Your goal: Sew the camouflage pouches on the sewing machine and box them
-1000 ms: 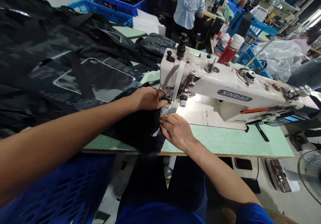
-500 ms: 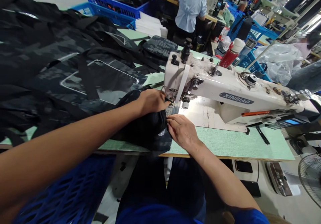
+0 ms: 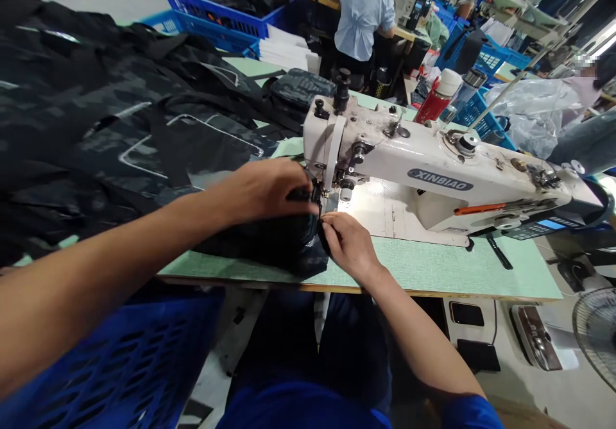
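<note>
A black fabric bag piece point(image 3: 269, 243) lies at the needle end of a white sewing machine point(image 3: 433, 172), its stiff edge standing up beside the presser foot. My left hand point(image 3: 274, 188) is over this piece, smeared by motion, with thumb and forefinger apart and dark cloth showing between them. On the other side of the edge, my right hand point(image 3: 349, 243) pinches the bag piece near the front of the needle area. The fingertips of my right hand are partly hidden against the dark cloth. The needle itself is too small to make out.
Dark camouflage bag pieces point(image 3: 86, 108) heap up on the left of the green tabletop point(image 3: 409, 265). Black thread snips point(image 3: 499, 252) lie at right. A red bottle point(image 3: 430, 102) stands behind the machine. Below left is a blue crate point(image 3: 120, 352). A person point(image 3: 360, 15) sits beyond.
My left hand has lifted and drawn back left from the presser foot, its thumb and forefinger now apart. My right hand stays at the cloth edge. The view has shifted slightly.
</note>
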`<action>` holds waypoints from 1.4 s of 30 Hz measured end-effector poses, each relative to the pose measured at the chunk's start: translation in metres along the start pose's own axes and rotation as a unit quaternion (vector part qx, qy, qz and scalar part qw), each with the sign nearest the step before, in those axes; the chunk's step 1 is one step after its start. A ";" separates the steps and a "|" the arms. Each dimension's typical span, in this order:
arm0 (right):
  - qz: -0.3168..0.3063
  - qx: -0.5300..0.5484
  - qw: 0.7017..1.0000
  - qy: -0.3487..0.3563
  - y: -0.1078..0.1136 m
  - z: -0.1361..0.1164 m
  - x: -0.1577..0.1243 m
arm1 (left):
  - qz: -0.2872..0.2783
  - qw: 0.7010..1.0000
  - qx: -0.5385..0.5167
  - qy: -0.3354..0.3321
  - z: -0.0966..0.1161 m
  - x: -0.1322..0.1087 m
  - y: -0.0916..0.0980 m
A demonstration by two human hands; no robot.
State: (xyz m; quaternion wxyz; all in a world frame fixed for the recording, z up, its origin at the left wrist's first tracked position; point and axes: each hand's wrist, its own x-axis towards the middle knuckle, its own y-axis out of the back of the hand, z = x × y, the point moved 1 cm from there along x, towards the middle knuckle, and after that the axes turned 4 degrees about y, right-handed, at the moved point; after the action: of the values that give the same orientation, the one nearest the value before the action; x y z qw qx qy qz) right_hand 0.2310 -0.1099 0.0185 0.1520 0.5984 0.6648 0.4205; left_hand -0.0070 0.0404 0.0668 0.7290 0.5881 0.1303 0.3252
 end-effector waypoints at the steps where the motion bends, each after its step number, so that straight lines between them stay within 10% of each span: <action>1: 0.013 0.028 0.999 -0.015 -0.001 -0.002 -0.003 | -0.032 0.998 0.003 -0.045 0.009 -0.009 0.002; 5: 0.079 0.224 0.959 -0.152 -0.006 -0.013 -0.021 | -0.144 0.974 0.009 -0.177 0.033 -0.021 -0.001; 13: 0.061 0.691 0.635 -0.340 -0.013 -0.049 -0.033 | -0.118 0.977 -0.074 -0.159 0.032 -0.002 0.020; 18: 0.073 0.745 0.557 -0.358 -0.024 -0.059 -0.035 | -0.144 0.973 -0.046 -0.173 0.021 -0.019 0.019; 23: 0.041 0.703 0.625 -0.337 -0.020 -0.063 -0.057 | -0.158 0.971 -0.041 -0.174 0.010 -0.026 0.010; 30: 0.057 0.157 0.970 -0.178 -0.003 -0.051 -0.077 | -0.163 0.969 0.008 -0.184 0.013 -0.018 0.006; 42: 0.036 -0.216 0.976 0.009 -0.033 -0.043 -0.041 | -0.093 0.986 -0.015 -0.140 -0.005 -0.045 -0.020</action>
State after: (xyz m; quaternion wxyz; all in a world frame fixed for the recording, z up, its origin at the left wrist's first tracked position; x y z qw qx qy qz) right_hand 0.1884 -0.1616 0.0082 0.2562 0.5717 0.5376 0.5644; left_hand -0.0372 0.0142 0.0383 0.7761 0.6019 0.0757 0.1722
